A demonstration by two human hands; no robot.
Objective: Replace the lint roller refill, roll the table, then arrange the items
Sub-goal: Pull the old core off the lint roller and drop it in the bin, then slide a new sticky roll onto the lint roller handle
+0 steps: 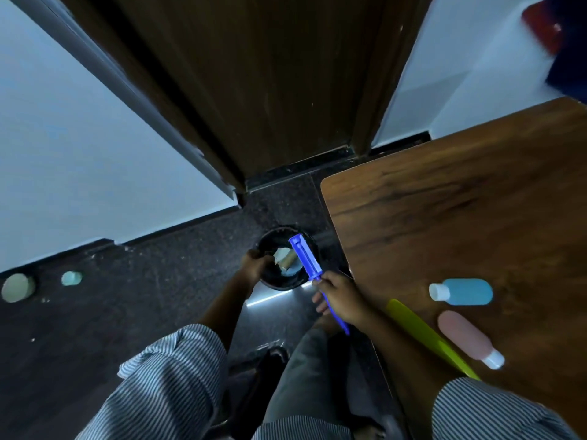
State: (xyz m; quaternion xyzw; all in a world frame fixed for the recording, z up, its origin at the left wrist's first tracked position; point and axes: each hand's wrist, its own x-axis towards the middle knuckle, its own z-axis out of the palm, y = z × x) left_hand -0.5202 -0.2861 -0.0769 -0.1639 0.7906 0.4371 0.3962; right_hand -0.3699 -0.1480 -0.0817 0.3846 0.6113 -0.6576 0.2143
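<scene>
My right hand [338,295] grips the handle of a blue lint roller frame [306,260] whose bare spindle, with no roll on it, points up over a black bin [287,282] on the floor. At the bin's left rim is my left hand [254,265], fingers curled at the edge; I cannot tell whether it grips the rim. Inside the bin lie a cardboard core [287,260] and pale paper scraps. On the wooden table [460,201] to the right lie a blue bottle [462,291], a pink bottle [470,339] and a yellow-green flat item [425,335].
The bin stands on dark speckled floor next to the table's left edge. A dark wooden door [254,90] is ahead between white walls. Two pale round things [17,287] lie on the floor at far left. My legs are below.
</scene>
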